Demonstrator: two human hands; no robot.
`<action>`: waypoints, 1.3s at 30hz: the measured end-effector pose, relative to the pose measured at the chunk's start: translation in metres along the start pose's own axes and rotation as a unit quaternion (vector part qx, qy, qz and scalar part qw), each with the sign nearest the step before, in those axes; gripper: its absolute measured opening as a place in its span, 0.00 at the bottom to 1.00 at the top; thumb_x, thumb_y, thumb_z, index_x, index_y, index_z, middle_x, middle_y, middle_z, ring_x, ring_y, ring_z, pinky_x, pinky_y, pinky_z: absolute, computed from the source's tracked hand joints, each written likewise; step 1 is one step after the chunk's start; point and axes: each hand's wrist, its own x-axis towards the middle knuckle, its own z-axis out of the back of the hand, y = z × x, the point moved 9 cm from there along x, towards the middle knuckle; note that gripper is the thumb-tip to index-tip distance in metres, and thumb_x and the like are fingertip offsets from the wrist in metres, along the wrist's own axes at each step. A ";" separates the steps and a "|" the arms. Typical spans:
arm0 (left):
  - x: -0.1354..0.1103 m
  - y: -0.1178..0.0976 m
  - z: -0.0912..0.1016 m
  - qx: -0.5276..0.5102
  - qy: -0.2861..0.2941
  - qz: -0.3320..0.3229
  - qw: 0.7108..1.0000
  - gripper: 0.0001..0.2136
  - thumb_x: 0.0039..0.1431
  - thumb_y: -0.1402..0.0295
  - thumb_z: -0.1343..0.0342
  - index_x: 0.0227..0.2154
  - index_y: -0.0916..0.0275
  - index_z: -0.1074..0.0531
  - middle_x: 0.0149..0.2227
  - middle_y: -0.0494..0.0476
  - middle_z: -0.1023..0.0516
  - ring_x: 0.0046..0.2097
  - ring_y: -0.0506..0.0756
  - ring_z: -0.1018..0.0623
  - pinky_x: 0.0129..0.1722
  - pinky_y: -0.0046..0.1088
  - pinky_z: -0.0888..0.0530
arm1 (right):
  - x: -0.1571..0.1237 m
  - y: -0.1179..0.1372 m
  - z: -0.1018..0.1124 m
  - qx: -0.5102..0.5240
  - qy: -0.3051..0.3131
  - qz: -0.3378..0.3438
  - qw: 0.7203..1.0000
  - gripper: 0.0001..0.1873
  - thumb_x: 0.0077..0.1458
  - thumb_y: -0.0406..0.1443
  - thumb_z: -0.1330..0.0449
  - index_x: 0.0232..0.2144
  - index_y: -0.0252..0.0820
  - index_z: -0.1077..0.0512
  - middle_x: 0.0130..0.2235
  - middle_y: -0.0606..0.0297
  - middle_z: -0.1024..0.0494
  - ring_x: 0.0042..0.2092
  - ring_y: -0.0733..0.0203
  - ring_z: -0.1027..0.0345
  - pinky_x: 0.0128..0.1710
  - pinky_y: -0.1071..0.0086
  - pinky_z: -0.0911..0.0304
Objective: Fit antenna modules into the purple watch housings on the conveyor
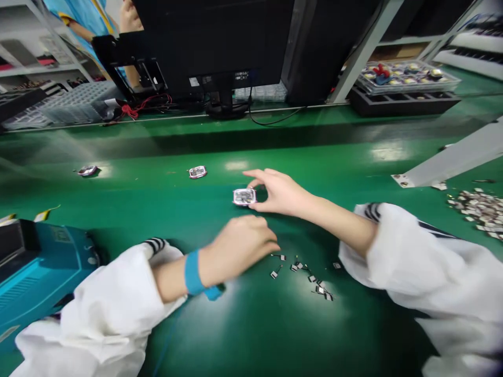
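Note:
My right hand [281, 193] holds a small squarish watch case [244, 197] by its right side, thumb below and fingers above. The case lies face up on the green bench mat, its inner parts showing. Just in front of it is my left hand [241, 246], back upward, fingers curled together. Whatever they may pinch is hidden. A blue strap [193, 272] circles that wrist. Close to the left fingertips are several small square parts with short dark leads [312, 278], scattered on the mat. Farther back sits a second watch case [197, 172], and a third case [88, 170] lies at the left.
A teal machine [58, 267] stands at the left edge. A monitor [212, 42] and clear trays [78, 102] are behind the bench. On the right are a slanted metal post [451, 152], a heap of small parts [479, 212] and stacked trays [404, 99]. Another person [80, 21] is beyond.

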 end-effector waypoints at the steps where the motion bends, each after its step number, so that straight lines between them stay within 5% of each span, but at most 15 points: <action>1: 0.002 -0.015 -0.015 0.003 0.028 -0.015 1.000 0.08 0.54 0.63 0.47 0.30 0.61 0.26 0.27 0.51 0.26 0.30 0.50 0.27 0.31 0.24 0.32 | -0.014 -0.004 0.002 0.001 0.001 -0.010 1.000 0.35 0.39 0.36 0.39 0.52 0.36 0.43 0.40 0.63 0.25 0.43 0.55 0.38 0.43 0.62 0.42; 5: 0.006 -0.029 -0.049 0.024 0.065 -0.032 0.997 0.07 0.55 0.68 0.48 0.27 0.64 0.27 0.26 0.52 0.27 0.29 0.51 0.27 0.27 0.24 0.32 | -0.058 -0.016 -0.003 0.012 0.000 -0.029 1.000 0.30 0.42 0.35 0.40 0.50 0.38 0.40 0.40 0.64 0.25 0.41 0.56 0.37 0.42 0.62 0.40; 10: -0.002 -0.017 -0.041 0.050 0.053 -0.032 0.997 0.08 0.56 0.76 0.52 0.30 0.64 0.28 0.32 0.54 0.27 0.33 0.52 0.27 0.33 0.26 0.29 | -0.067 -0.020 -0.007 0.047 -0.018 -0.015 0.999 0.24 0.45 0.40 0.39 0.45 0.40 0.34 0.43 0.64 0.26 0.40 0.61 0.35 0.42 0.65 0.40; 15: -0.017 -0.007 -0.037 0.061 0.029 -0.033 0.997 0.11 0.59 0.76 0.58 0.33 0.64 0.30 0.41 0.58 0.30 0.38 0.52 0.27 0.37 0.27 0.27 | -0.058 -0.026 -0.002 0.073 -0.046 -0.010 0.996 0.07 0.52 0.35 0.45 0.30 0.40 0.27 0.33 0.66 0.24 0.36 0.65 0.33 0.39 0.70 0.40; 23: -0.026 0.004 -0.025 -0.018 -0.011 -0.054 0.998 0.10 0.58 0.75 0.56 0.42 0.64 0.36 0.43 0.59 0.32 0.47 0.52 0.29 0.43 0.26 0.28 | -0.079 -0.035 -0.001 0.069 -0.086 -0.044 0.993 0.24 0.48 0.41 0.41 0.47 0.37 0.36 0.44 0.60 0.27 0.42 0.59 0.34 0.38 0.65 0.37; 27: -0.022 0.012 -0.016 -0.031 -0.058 -0.003 0.998 0.12 0.55 0.65 0.47 0.41 0.64 0.34 0.39 0.57 0.27 0.40 0.52 0.27 0.40 0.28 0.27 | -0.084 -0.034 -0.003 0.062 -0.081 -0.033 0.994 0.31 0.42 0.40 0.36 0.49 0.38 0.39 0.45 0.59 0.28 0.45 0.56 0.35 0.38 0.63 0.36; 32: -0.024 0.008 -0.021 -0.028 -0.058 -0.040 0.997 0.06 0.58 0.73 0.51 0.36 0.63 0.30 0.36 0.53 0.24 0.39 0.50 0.25 0.39 0.25 0.27 | -0.082 -0.034 -0.007 0.080 -0.083 -0.026 0.993 0.28 0.44 0.35 0.38 0.49 0.37 0.40 0.44 0.61 0.27 0.45 0.59 0.34 0.37 0.66 0.36; 39: -0.009 0.013 -0.003 -0.003 -0.127 -0.026 0.992 0.06 0.57 0.71 0.50 0.35 0.63 0.29 0.36 0.52 0.23 0.37 0.49 0.24 0.38 0.23 0.28 | -0.081 -0.035 -0.007 0.105 -0.090 -0.035 0.990 0.26 0.44 0.36 0.38 0.47 0.37 0.38 0.42 0.63 0.26 0.40 0.63 0.33 0.33 0.70 0.36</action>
